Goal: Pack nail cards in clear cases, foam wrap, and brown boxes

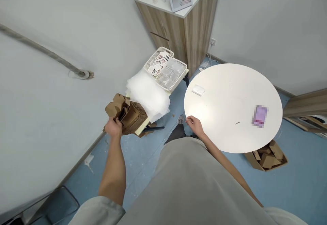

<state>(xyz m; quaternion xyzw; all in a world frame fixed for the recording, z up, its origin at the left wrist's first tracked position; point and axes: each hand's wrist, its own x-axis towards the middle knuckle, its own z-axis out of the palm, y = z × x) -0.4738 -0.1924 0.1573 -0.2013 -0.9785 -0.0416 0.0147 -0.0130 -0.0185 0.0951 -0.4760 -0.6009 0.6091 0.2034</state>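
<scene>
At the left, my left hand (113,128) is closed on the edge of a folded brown cardboard box (114,106). This box lies at the near end of a stack of flattened cardboard (134,117) on a narrow side table; my fingertips are partly hidden by the cardboard. Beside the stack rests a pile of white foam sheets (148,93). My right hand (195,125) hangs at the left rim of the round white table (219,116), fingers loosely bent with nothing visible in them. On that table are a small white packet (198,90) and a pixelated purple item (260,116).
Behind the foam stand two white baskets, one with printed cards (159,62), one with clear plastic boxes (171,73). A wood-patterned cabinet (176,34) fills the corner. An open carton (267,156) of cardboard sits under the round table. A chair (58,201) is lower left.
</scene>
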